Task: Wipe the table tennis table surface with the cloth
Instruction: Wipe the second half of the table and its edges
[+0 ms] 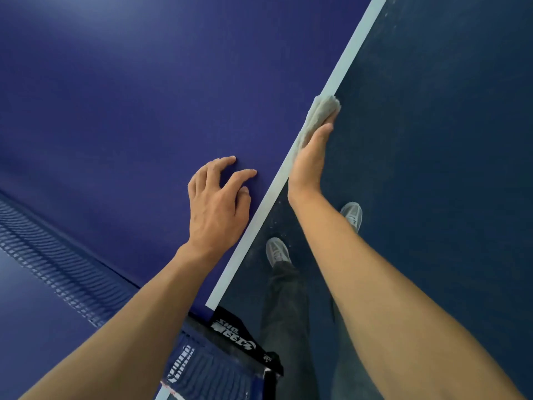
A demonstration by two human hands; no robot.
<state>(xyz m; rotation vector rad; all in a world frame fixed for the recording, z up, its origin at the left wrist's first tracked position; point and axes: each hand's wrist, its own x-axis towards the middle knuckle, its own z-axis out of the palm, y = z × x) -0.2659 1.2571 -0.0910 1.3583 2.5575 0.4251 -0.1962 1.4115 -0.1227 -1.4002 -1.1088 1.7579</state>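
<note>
A: layout, big to small?

B: table tennis table [115,96] fills 8 to 12 o'clock, blue top; dark floor [447,140] takes 1 to 5 o'clock; net [57,255] runs off at 8 o'clock, its clamp [242,339] at 6; white edge line [346,53] cuts diagonally from 6 up to 1.

A: hands?

B: left hand [216,203] just left of centre, fingers spread and lightly bent, tips on the blue top, nothing in it; reads as a brace; right hand [311,163] at 2 o'clock from it, flat, fingers straight, palm pressing the cloth against the table's edge; thumb hidden, so can't say if it hooks the fabric.

A: cloth location?

B: cloth [320,114] at 1 o'clock of centre, pale grey, bunched; sits on the white line and over the rim, under the right palm and poking out past the fingertips.

A: handling?

B: my read: light, soft, fluffy; no stiffness, so it folds and creeps under drag; smooth top gives little grip, so it could slip from a flat palm; best taken at the middle of the bunch, fingers spread over it, steady pressure; this close to the rim it could drop to the floor.
</note>
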